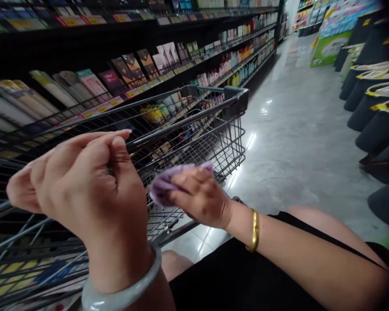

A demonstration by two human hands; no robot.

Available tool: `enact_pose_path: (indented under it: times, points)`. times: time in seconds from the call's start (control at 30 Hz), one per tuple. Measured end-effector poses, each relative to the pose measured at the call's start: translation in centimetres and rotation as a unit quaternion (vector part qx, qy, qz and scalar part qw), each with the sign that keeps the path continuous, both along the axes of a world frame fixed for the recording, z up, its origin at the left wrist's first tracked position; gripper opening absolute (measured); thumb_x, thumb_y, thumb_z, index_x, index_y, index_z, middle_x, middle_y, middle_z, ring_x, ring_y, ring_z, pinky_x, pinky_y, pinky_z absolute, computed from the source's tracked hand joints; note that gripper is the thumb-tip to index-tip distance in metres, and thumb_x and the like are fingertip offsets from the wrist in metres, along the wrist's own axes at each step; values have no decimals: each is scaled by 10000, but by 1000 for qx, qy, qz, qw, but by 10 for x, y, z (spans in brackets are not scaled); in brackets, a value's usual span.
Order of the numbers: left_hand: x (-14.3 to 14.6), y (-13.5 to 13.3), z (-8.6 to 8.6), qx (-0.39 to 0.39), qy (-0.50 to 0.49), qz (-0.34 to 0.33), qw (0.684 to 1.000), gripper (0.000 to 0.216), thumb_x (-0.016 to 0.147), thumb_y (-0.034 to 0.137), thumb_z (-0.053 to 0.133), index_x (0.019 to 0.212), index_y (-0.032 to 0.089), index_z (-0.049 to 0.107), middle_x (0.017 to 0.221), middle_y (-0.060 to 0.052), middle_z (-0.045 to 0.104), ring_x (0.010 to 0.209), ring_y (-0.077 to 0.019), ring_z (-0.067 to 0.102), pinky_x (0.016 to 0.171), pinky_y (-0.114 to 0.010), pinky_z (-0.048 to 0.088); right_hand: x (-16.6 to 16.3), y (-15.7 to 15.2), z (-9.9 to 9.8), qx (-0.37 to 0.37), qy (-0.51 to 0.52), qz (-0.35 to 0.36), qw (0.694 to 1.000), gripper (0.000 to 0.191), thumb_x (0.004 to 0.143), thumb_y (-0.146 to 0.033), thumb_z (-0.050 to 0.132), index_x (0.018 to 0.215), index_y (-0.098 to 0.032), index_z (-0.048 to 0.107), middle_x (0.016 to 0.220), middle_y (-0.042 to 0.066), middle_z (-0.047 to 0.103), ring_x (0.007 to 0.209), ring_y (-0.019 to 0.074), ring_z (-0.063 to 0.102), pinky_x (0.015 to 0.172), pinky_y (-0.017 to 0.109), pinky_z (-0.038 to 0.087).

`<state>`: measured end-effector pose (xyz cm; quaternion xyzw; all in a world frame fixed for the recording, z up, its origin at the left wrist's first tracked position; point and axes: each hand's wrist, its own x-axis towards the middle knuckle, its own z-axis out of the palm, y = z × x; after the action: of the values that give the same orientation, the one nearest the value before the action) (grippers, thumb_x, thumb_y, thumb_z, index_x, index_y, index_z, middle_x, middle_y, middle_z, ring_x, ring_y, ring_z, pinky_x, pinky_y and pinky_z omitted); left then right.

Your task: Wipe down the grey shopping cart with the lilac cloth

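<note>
My right hand [199, 194], with a gold bangle on its wrist, is closed around a crumpled purple cloth [162, 185] and is blurred by motion. It is in front of the wire side of a dark shopping cart [227, 142]. On the left, nearer the camera, my left hand [84, 181] wears a pale bangle. Its fingers are curled, and the thumb presses against the index finger. The cart's top rail passes behind this hand. Whatever lies between those fingers, if anything, is hidden.
Shelves of boxed and bottled goods [132, 65] run along the left beyond the cart. A shiny grey floor [288, 108] stretches ahead. Several black bins [369, 116] line the right side, with a green display [329, 49] farther back. My black-clothed lap [220, 276] is below.
</note>
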<state>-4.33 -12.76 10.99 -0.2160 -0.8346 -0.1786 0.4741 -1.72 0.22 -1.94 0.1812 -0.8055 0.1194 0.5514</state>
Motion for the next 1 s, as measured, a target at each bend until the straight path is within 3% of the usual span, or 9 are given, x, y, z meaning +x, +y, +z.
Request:
enact_pose_path:
  times: [0.07, 0.13, 0.33, 0.5, 0.57, 0.8, 0.87, 1.0]
  points:
    - [-4, -6, -1, -8, -2, 28, 1000, 475, 1011, 536, 364, 984, 259, 750, 1065, -87, 731, 1104, -366, 614, 1043, -609, 346, -2, 0, 20, -64, 13, -26, 997, 224, 955, -275, 593, 1155, -328, 679, 1193, -2, 644, 1159, 172, 516, 1065, 356, 406]
    - [-7, -10, -2, -32, -7, 47, 998, 452, 1001, 551, 367, 934, 270, 715, 992, -86, 713, 1073, -365, 603, 1004, -617, 329, -7, -4, 25, -87, 15, -36, 995, 214, 954, -249, 584, 1135, -303, 686, 1166, 14, 648, 1160, 183, 517, 1058, 366, 414]
    - [-10, -14, -6, -45, -7, 35, 998, 406, 1014, 522, 371, 925, 281, 685, 908, -61, 672, 982, -308, 584, 938, -548, 297, -15, -23, -3, 41, 26, 30, 998, 133, 935, -284, 640, 1056, -293, 695, 1126, -19, 698, 1067, 179, 548, 883, 353, 432]
    - [-9, -12, -9, 21, -23, -17, 999, 274, 990, 437, 475, 879, 300, 685, 884, -54, 657, 1024, -311, 567, 969, -541, 275, -11, -16, 36, -63, 61, 13, 996, 182, 935, -233, 621, 1104, -281, 668, 1171, 20, 658, 1158, 200, 543, 1025, 382, 449]
    - [-9, -12, -10, 31, -32, -26, 999, 263, 994, 410, 470, 880, 305, 682, 891, -53, 653, 1043, -306, 562, 966, -530, 293, -13, -19, 42, -81, 59, 3, 995, 196, 935, -217, 609, 1111, -285, 661, 1181, 22, 656, 1165, 209, 537, 1026, 393, 456]
    - [-10, -13, -12, 14, 20, -49, 999, 259, 1008, 397, 473, 884, 315, 685, 867, -50, 677, 936, -276, 552, 966, -512, 285, -16, -43, -4, 47, 59, 58, 995, 108, 909, -221, 643, 959, -288, 710, 1017, -19, 712, 992, 166, 565, 850, 346, 449]
    - [-10, -12, -11, 24, 12, -51, 998, 262, 1005, 390, 476, 873, 312, 689, 851, -48, 665, 934, -277, 546, 971, -510, 277, -13, -35, 5, 42, 63, 53, 996, 111, 915, -223, 636, 974, -281, 710, 1034, 0, 711, 1036, 178, 576, 889, 356, 459]
    - [-7, -11, -10, 29, 0, -47, 998, 274, 1003, 381, 471, 854, 306, 688, 832, -46, 651, 941, -277, 534, 974, -495, 277, -9, -14, 45, -4, 63, -4, 998, 157, 916, -180, 611, 1024, -269, 683, 1137, 32, 686, 1125, 228, 571, 958, 411, 462]
